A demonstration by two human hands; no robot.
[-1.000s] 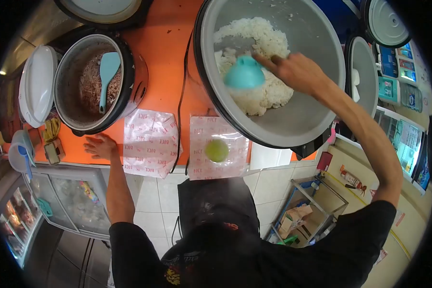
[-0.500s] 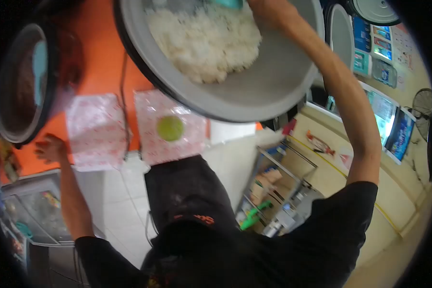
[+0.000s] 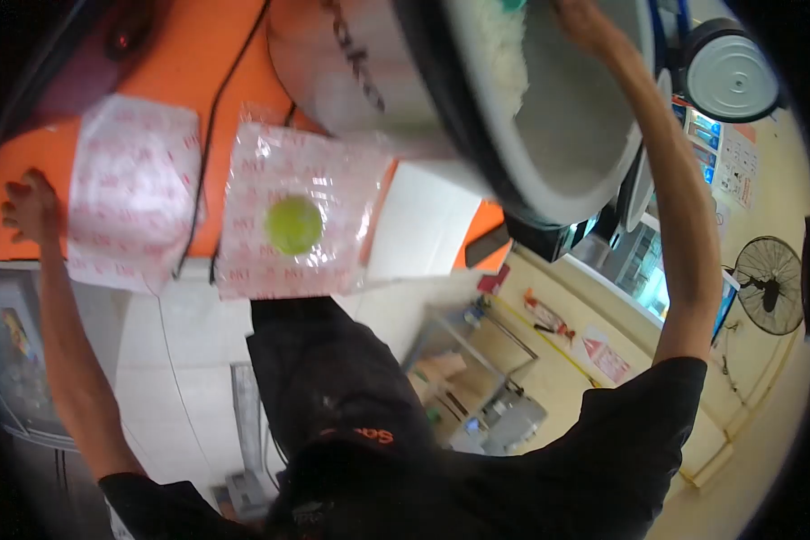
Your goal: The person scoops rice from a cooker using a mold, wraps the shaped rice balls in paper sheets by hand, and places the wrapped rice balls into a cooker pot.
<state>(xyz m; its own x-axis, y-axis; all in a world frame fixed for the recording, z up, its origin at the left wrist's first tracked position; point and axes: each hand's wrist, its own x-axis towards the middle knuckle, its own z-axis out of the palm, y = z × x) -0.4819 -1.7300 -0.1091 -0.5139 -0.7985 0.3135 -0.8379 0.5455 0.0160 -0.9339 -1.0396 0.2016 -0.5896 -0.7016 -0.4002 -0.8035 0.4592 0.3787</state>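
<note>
My left hand [image 3: 32,209] rests on the orange counter [image 3: 175,67], fingers apart, left of a stack of pink-printed wrapping sheets [image 3: 135,193]. My right hand [image 3: 588,22] reaches into the big grey pot [image 3: 580,117] at the top of the view. Its fingers are largely cut off by the frame edge. A sliver of teal scoop [image 3: 513,4] shows beside it, over white rice [image 3: 506,54]. On a second printed sheet [image 3: 252,184], under clear plastic, lies a round green piece [image 3: 293,225].
White paper [image 3: 423,220] and a dark phone-like object [image 3: 487,245] lie right of the sheets. A black cord [image 3: 209,135] crosses the counter. Beyond are a metal rack [image 3: 477,346], a fire extinguisher [image 3: 549,317], a wall fan [image 3: 769,283] and a round lid [image 3: 733,76].
The view has turned and shifted, so the rice pot now appears tilted with its outer side showing. The teal scoop has moved from over the rice to the top edge, with my right hand.
</note>
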